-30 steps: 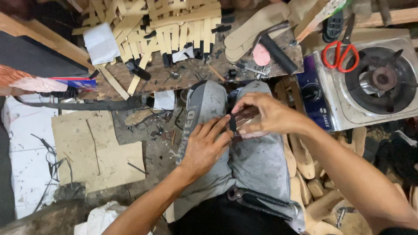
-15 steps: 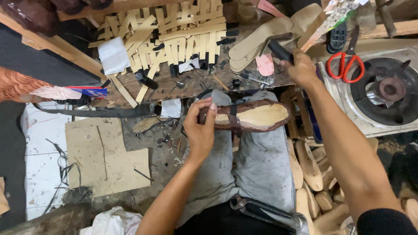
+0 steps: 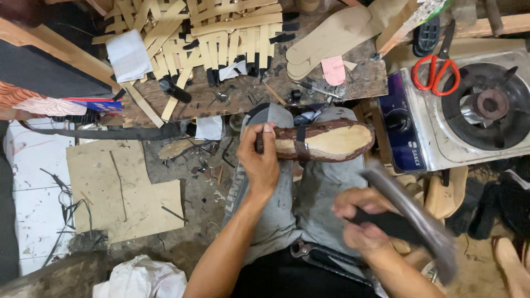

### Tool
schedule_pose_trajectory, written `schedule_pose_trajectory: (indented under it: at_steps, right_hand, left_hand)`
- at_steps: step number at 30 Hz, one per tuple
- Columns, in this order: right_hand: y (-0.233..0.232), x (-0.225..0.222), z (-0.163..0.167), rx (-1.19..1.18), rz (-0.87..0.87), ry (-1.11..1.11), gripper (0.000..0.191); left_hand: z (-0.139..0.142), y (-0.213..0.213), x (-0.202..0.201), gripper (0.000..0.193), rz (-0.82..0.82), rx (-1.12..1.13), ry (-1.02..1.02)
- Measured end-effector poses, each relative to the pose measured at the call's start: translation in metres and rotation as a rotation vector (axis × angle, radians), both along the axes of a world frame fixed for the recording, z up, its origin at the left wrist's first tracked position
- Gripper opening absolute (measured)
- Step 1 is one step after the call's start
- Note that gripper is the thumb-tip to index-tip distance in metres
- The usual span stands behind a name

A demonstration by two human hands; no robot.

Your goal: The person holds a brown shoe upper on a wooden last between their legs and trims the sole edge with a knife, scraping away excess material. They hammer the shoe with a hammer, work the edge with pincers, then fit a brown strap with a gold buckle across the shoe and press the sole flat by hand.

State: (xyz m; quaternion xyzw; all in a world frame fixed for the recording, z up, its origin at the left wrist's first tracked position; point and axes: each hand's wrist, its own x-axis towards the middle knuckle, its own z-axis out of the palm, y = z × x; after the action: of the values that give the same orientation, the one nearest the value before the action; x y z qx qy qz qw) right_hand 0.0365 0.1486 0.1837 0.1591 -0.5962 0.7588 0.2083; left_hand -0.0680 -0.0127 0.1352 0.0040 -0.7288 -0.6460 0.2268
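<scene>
My left hand [image 3: 260, 161] grips the heel end of a brown sandal [image 3: 326, 141] lying sole-up across my knees in grey jeans [image 3: 287, 209]. The sole's tan underside faces up, with brown woven leather folded over its edges. My right hand [image 3: 361, 223] is closed on the dark handle of a hammer [image 3: 411, 221], held low over my right thigh. The hammer is blurred, and its head points toward the lower right, away from the sandal.
A wooden workbench [image 3: 243, 91] ahead carries tan leather strips [image 3: 221, 33], cut insoles [image 3: 331, 38] and small tools. A gas stove [image 3: 475, 110] with red-handled scissors [image 3: 436, 72] stands at the right. Cardboard [image 3: 121, 187] lies on the floor at the left. Pliers [image 3: 309, 251] rest in my lap.
My right hand left the bench, came down to my lap and now holds the hammer. My left hand kept hold of the sandal on my knees.
</scene>
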Motion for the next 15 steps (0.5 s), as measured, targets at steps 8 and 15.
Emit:
schedule_pose_trajectory:
  at_steps: [8, 15]
  right_hand:
    - [-0.001, 0.008, -0.032, 0.057, -0.051, -0.174, 0.03]
    - [0.004, 0.025, -0.024, 0.428, -0.131, -0.448, 0.026]
  left_hand:
    - [0.005, 0.0, 0.002, 0.018, 0.04, -0.052, 0.017]
    - [0.001, -0.001, 0.003, 0.018, 0.03, -0.052, 0.047]
